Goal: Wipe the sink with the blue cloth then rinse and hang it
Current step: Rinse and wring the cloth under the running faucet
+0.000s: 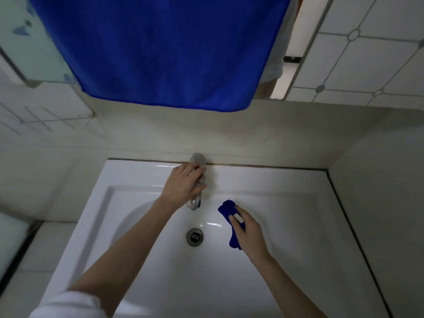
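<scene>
Two hands are over the sink [137, 173]. The right hand [249, 232] holds the cloth [226, 208] tight in curled fingers. The cloth pokes out past both ends of the fist, right of the drain [195, 236]. The left hand [181, 187] grips the tap [195, 203].

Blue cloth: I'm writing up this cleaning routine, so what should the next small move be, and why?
Probably work the faucet with the left hand to start the water. That hand grips it, no stream shows at the spout, and the right hand holds the bunched blue cloth over the sink, just right of the spout, ready for rinsing.
</scene>
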